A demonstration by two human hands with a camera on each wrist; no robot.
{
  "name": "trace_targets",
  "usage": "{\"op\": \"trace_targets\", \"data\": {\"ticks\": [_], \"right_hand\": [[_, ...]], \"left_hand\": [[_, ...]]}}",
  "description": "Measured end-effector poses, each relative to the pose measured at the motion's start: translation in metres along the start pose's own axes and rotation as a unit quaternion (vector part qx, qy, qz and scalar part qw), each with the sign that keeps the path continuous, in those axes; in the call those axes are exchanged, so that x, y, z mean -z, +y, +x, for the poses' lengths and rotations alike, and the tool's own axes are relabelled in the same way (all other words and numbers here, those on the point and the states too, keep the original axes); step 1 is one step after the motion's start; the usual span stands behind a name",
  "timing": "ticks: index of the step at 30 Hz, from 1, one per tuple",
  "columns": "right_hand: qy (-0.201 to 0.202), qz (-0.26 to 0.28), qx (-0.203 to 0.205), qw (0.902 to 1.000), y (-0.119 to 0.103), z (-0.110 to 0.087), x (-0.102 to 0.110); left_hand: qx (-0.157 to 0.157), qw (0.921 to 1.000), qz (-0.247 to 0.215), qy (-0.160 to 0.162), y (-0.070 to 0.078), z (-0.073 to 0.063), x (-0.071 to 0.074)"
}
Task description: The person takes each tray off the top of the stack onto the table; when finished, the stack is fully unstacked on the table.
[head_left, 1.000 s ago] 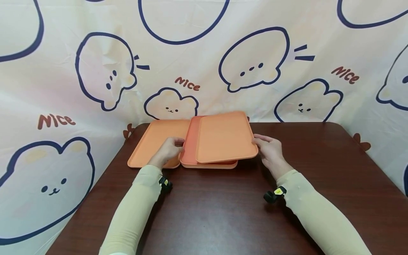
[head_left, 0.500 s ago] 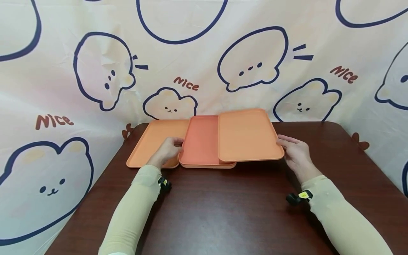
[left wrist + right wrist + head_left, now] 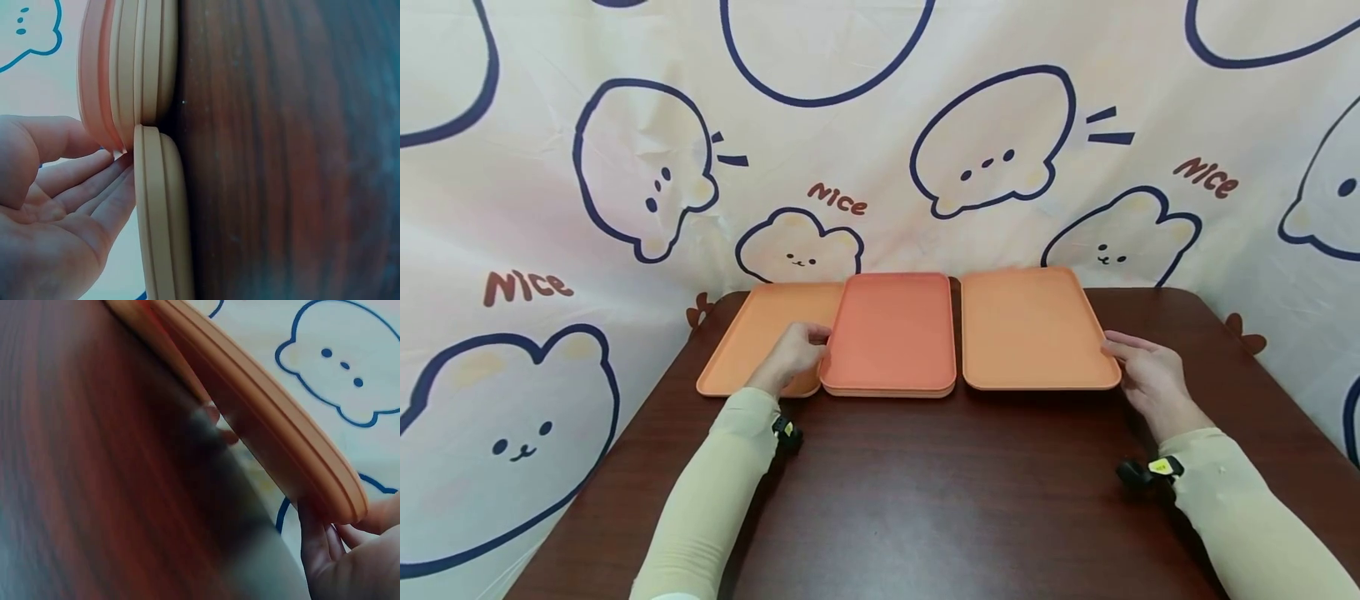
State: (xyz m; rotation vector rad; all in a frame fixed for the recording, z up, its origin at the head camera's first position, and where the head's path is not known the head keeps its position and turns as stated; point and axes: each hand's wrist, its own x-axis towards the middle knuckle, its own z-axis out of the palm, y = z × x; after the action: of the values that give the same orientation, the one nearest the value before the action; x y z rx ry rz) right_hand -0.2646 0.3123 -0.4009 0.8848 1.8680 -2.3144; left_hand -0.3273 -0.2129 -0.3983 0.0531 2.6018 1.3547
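My right hand (image 3: 1152, 377) pinches a light orange tray (image 3: 1037, 333) by its right edge, thumb above and fingers underneath. In the right wrist view this tray (image 3: 281, 412) slants up over the table, its underside showing. To its left, a coral red tray (image 3: 891, 333) tops a small stack, with light orange trays (image 3: 150, 62) below it. My left hand (image 3: 796, 354) is at the stack's left edge, the thumb at the red tray's rim and the fingers reaching under it. Another light orange tray (image 3: 767, 325) lies flat beneath that hand, against the stack.
The dark wooden table (image 3: 887, 483) stretches toward me in front of the trays. Behind it hangs a pale cloth (image 3: 880, 150) with cartoon bears. A wrist camera (image 3: 1150, 473) sits on the right sleeve and another (image 3: 787, 433) on the left.
My right hand has carried the light orange tray rightward off the stack and lowered it, uncovering the red tray. My left hand has stayed at the stack's left edge.
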Motion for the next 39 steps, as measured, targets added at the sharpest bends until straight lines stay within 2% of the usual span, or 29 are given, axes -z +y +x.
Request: {"op": "trace_targets", "data": {"ticks": [4, 8, 14, 17, 23, 25, 28, 34, 39], "right_hand": [[0.006, -0.031, -0.002, 0.9995, 0.007, 0.006, 0.006], [-0.003, -0.078, 0.019, 0.9968, 0.012, 0.012, 0.003], [-0.02, -0.176, 0.052, 0.9828, 0.014, 0.019, -0.009], [-0.022, -0.245, 0.067, 0.967, 0.013, 0.019, -0.015], [-0.022, -0.38, 0.118, 0.917, 0.003, 0.015, -0.021], [-0.029, -0.4, 0.122, 0.9077, 0.001, 0.013, -0.021], [-0.031, -0.41, 0.122, 0.9032, 0.001, 0.012, -0.02], [-0.023, -0.408, 0.132, 0.903, 0.001, 0.012, -0.021], [-0.013, -0.401, 0.174, 0.8994, -0.001, 0.006, -0.027]], "left_hand": [[0.002, 1.0, 0.006, 0.001, -0.003, 0.001, -0.001], [0.001, 0.9999, 0.011, 0.003, -0.005, -0.001, -0.002], [0.001, 0.9999, 0.013, 0.004, -0.007, 0.0, 0.0], [0.005, 0.9999, 0.013, -0.002, -0.006, 0.0, 0.002], [0.002, 1.0, 0.0, -0.008, -0.002, -0.002, 0.005], [-0.001, 0.9999, -0.001, -0.01, -0.002, -0.001, 0.005], [-0.003, 0.9999, 0.0, -0.015, -0.002, -0.001, 0.005], [-0.003, 0.9999, -0.001, -0.016, -0.002, -0.001, 0.004], [0.001, 0.9998, -0.002, -0.018, -0.001, -0.003, 0.004]]}}
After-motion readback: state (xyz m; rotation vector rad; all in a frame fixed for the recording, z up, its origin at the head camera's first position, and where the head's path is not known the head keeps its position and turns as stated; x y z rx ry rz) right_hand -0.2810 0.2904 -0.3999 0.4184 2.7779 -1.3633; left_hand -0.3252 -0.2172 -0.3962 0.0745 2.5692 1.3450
